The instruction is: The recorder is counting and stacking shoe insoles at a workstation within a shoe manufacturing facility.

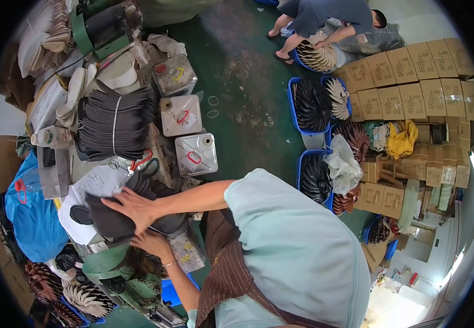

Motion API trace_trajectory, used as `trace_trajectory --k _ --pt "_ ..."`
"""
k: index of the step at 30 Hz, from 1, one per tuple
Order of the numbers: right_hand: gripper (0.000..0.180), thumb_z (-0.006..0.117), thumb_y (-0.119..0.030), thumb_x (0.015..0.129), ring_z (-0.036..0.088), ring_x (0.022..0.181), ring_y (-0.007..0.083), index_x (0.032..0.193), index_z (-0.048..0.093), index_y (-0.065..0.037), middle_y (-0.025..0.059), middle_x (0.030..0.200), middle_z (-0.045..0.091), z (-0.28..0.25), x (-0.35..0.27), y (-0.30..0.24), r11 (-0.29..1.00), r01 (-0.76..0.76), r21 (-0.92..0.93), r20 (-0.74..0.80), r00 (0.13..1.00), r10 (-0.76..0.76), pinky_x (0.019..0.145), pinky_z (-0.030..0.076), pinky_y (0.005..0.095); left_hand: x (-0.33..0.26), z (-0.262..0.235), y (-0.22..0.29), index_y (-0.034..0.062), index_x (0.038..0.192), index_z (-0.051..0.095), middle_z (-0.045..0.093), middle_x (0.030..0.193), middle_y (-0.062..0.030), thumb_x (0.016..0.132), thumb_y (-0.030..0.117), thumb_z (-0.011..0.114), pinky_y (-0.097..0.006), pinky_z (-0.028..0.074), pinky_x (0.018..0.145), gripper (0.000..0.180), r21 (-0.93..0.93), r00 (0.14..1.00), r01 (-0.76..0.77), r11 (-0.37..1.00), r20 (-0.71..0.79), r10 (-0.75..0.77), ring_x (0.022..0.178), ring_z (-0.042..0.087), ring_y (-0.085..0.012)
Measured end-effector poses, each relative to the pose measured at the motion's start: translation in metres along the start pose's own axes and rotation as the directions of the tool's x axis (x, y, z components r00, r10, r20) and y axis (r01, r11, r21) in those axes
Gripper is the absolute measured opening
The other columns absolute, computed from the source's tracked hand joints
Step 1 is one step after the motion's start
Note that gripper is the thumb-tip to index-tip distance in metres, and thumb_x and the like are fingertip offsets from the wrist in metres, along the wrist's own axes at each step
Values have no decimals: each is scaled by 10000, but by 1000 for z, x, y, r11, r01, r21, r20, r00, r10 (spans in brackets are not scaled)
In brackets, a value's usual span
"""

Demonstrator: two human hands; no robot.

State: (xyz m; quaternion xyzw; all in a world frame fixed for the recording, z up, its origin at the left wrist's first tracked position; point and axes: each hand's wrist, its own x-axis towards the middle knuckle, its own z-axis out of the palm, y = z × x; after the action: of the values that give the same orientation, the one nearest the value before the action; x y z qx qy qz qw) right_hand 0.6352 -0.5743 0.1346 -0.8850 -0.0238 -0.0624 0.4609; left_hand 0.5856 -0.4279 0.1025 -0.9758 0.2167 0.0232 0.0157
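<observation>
A stack of dark grey flat pieces (103, 221) lies at the near edge of the cluttered bench. My right hand (137, 209) rests over it with fingers spread. Lower down, my left hand (153, 244) has its fingers stretched against the side of the stack; a thin bracelet circles that wrist. Just beyond my right hand are red-handled scissors (141, 159) and written paper sheets (97, 183). A small black oval piece (81, 215) sits beside the stack. Farther up the bench is a thick bundle of dark flat pieces (111, 123), tied with a pale band.
Metal cans (181, 115) line the bench edge. A green machine (111, 268) stands beside my left arm. A blue plastic bag (37, 210) lies at left. Blue crates (294, 109) hold fanned pieces near stacked cartons (406, 98); another person (330, 22) bends there.
</observation>
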Motion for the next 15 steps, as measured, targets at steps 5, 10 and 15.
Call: trace_trajectory --k 5,10,15 --pt "1405 810 -343 271 353 1182 426 1440 87 -52 291 1251 342 -21 -6 -14 944 329 23 124 936 -330 1060 168 523 10 66 -38 80 1248 527 504 1235 -260 789 275 588 -482 293 1026 502 -660 885 222 718 445 135 1190 463 -350" --pt "1380 825 -327 400 217 1322 377 1449 -36 -76 235 1403 230 -18 15 -57 924 115 365 -103 991 -83 1102 141 430 40 35 -1 117 1389 340 327 1406 -205 814 328 560 -480 208 1072 651 -56 939 -331 942 82 334 1313 308 -317" --pt "1213 757 -293 601 252 1310 245 1451 -89 -115 164 1461 183 -82 73 -63 213 236 948 -274 947 166 1082 189 323 61 33 -26 96 1431 247 408 1379 -165 874 160 487 -487 169 1082 610 -396 909 -19 918 376 181 1247 409 -290"
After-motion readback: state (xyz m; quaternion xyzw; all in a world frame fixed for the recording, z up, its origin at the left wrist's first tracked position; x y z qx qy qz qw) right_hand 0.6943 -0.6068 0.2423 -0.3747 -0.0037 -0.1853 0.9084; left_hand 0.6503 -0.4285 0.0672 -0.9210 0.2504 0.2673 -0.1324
